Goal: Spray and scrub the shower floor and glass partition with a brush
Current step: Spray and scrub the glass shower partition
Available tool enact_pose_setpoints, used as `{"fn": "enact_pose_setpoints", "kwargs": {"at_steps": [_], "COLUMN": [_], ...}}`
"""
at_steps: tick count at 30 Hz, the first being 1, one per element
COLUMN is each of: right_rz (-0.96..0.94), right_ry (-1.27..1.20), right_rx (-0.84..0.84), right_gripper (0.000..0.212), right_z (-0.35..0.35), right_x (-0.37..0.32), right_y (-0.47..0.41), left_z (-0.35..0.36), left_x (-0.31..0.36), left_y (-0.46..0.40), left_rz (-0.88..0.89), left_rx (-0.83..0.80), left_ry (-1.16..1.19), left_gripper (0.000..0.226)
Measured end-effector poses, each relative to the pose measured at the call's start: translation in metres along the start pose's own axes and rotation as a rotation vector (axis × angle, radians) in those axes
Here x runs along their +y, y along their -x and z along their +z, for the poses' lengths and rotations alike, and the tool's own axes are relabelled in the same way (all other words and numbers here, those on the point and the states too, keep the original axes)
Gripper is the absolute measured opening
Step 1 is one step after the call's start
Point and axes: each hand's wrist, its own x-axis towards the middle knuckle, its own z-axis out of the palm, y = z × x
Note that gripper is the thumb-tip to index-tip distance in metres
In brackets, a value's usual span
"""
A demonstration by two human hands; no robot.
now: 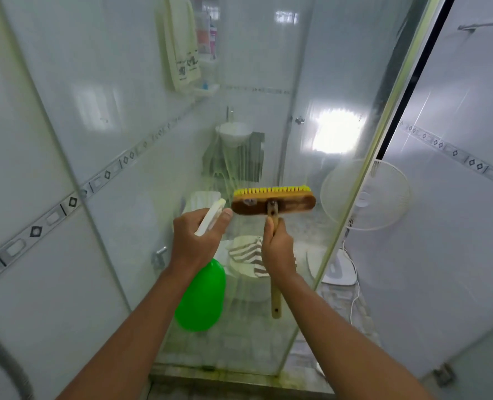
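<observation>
Evidently both tools are raised at once so spraying and scrubbing can alternate: the left hand [200, 238] curls round the head of a green spray bottle [202, 298], and the right hand [278, 249] grips the brush [272, 200] by its wooden handle. Its yellow bristles face the glass partition [268, 125], well above the bottom edge. Pale streaks run down the glass.
</observation>
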Motion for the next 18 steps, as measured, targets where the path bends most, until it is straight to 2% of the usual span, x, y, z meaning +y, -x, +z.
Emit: {"fn": "enact_pose_setpoints", "kwargs": {"at_steps": [2,5,8,12,16,18], "right_rz": [-0.078,-0.173,-0.208,-0.263,-0.273,-0.280], "right_ry": [-0.059,-0.125,-0.172,-0.118,-0.062,-0.050], "right_rx": [0.004,0.094,0.172,0.175,0.131,0.126], "right_gripper": [0.022,0.028,0.030,0.034,0.037,0.037], "right_z": [-0.009,-0.024,-0.039,-0.043,-0.030,-0.024], "right_x": [-0.045,-0.114,-0.168,-0.205,-0.222,-0.226], "right_y": [-0.021,-0.067,-0.106,-0.130,-0.138,-0.139], "left_z": [-0.001,-0.005,-0.012,-0.021,-0.027,-0.032], "left_x": [-0.005,-0.014,-0.016,-0.015,-0.020,-0.020], "left_y": [-0.003,-0.010,-0.012,-0.019,-0.032,-0.035], "left_rz": [0.003,-0.022,0.029,0.105,0.048,0.074], "left_rx": [0.003,0.034,0.072,0.082,0.090,0.087], "left_ry": [-0.017,-0.036,-0.038,-0.031,-0.030,-0.040], "left_gripper": [0.059,0.065,0.060,0.056,0.064,0.063]}}
